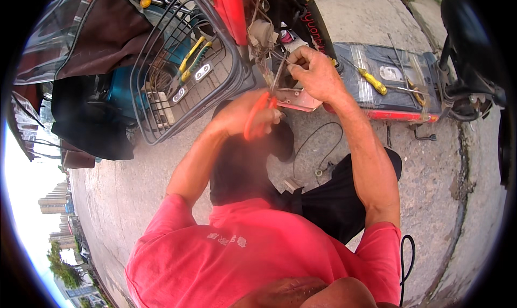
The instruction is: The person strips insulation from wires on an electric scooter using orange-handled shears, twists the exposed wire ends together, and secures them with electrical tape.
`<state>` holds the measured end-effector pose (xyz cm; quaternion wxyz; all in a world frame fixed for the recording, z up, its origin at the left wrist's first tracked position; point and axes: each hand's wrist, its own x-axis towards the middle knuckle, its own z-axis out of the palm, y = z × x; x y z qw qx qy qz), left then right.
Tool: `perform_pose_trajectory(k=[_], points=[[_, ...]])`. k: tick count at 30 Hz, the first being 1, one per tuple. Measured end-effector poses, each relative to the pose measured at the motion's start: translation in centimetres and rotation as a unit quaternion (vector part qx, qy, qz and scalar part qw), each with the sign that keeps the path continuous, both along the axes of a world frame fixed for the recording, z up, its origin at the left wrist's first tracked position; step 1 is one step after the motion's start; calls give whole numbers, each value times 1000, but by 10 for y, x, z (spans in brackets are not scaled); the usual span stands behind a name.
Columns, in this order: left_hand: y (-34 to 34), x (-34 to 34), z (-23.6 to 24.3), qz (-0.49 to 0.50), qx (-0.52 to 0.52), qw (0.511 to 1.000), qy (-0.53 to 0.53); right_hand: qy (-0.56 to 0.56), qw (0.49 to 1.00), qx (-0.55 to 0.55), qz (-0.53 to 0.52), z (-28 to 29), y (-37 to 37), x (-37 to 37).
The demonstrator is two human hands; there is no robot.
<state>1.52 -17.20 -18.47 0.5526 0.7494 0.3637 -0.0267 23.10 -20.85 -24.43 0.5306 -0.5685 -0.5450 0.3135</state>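
Left hand (245,113) clamps one pair of scissors (252,117); right hand (316,75) pinches one wire (279,56); one basket (235,60) stands leftward.

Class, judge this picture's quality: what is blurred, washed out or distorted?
In the head view, the left hand and red-handled tool look soft, and haze veils the dark trousers; also in the head view, the sky burns out white at left, and the fisheye rounds the frame into black.

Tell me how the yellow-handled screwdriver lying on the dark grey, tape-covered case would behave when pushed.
The yellow-handled screwdriver would probably pivot or roll, since its handle looks rounded and bulkier than its shaft. It should stay stiff, given that slim, straight shaft.
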Motion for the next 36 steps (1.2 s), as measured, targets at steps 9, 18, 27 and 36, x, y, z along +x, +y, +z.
perform_pose_trajectory(k=[9, 18, 27, 36], points=[[2, 0, 6, -18, 22, 1000, 3, 44, 998, -43, 17, 5, -1, 3], [2, -2, 9, 12, 26, 1000, 12, 2, 999, -34, 10, 4, 1, 4], [-6, 0, 6, 28, 37, 999, -25, 261, 959, -95, 51, 1, -2, 17], [-12, -10, -10, 63, -15, 996, -54, 421, 887, -147, 122, -8, -4, 20]])
